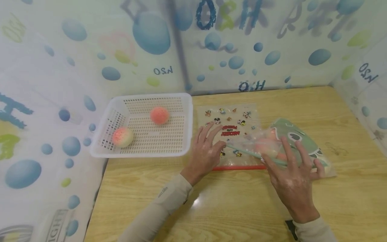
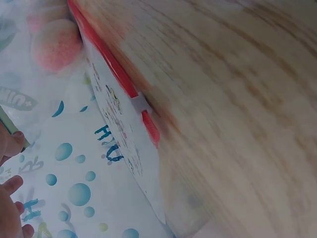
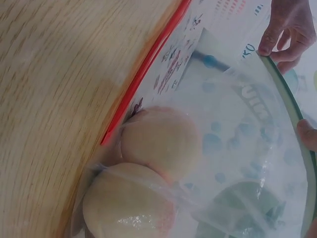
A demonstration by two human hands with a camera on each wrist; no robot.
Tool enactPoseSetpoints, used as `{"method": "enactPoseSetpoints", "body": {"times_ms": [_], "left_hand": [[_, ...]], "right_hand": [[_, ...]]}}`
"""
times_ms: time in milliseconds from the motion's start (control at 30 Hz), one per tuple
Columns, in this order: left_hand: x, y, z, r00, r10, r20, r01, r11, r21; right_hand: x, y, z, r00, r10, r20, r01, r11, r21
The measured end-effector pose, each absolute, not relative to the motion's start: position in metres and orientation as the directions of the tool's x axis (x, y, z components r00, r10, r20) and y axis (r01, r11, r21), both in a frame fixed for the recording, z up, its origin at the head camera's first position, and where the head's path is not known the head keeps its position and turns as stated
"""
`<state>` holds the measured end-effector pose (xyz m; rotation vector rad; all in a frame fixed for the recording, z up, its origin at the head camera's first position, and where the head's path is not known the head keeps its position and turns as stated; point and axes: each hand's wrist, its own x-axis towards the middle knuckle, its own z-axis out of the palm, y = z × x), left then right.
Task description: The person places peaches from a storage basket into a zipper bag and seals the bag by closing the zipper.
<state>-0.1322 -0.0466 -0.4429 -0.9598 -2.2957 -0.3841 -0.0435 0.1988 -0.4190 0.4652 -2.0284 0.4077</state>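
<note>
A clear zip bag (image 3: 237, 144) with a green cartoon face print and a green zip edge holds several peaches (image 3: 161, 141). My left hand (image 1: 207, 144) pinches the left end of the green zip edge between thumb and finger. Farther along that edge, my right hand (image 1: 291, 178) grips the bag, its thumb at the zip and its other fingers spread over the printed side. Under the bag's left part lies a flat clear bag (image 1: 229, 159) with small cartoon figures and a red zip (image 2: 116, 69).
To the left stands a white perforated basket (image 1: 142, 154) with two peaches, one pinkish peach (image 1: 159, 115) and one paler peach (image 1: 123, 137). Everything rests on a wooden table (image 1: 235, 208). Wall sheeting (image 1: 193, 53) with blue bubble prints rises behind and beside it.
</note>
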Motion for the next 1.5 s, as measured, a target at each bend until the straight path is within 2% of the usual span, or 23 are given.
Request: {"method": "enactPoseSetpoints", "body": {"times_ms": [333, 800, 1300, 1500], "left_hand": [[-0.132, -0.048, -0.446, -0.583, 0.516, 0.627, 0.689, 0.723, 0.046], [-0.132, -0.051, -0.451, -0.62, 0.51, 0.596, 0.676, 0.733, 0.076], [-0.136, -0.052, -0.449, -0.651, 0.511, 0.561, 0.651, 0.756, 0.067], [-0.138, -0.051, -0.445, -0.691, 0.507, 0.515, 0.634, 0.767, 0.097]], "right_hand": [[-0.04, 0.205, -0.416, -0.462, -0.161, 0.872, -0.469, 0.879, -0.085], [-0.037, 0.203, -0.414, -0.377, -0.112, 0.92, -0.493, 0.865, -0.097], [-0.038, 0.212, -0.418, -0.342, -0.098, 0.934, -0.463, 0.883, -0.077], [-0.039, 0.214, -0.418, -0.317, -0.085, 0.945, -0.462, 0.884, -0.076]]}}
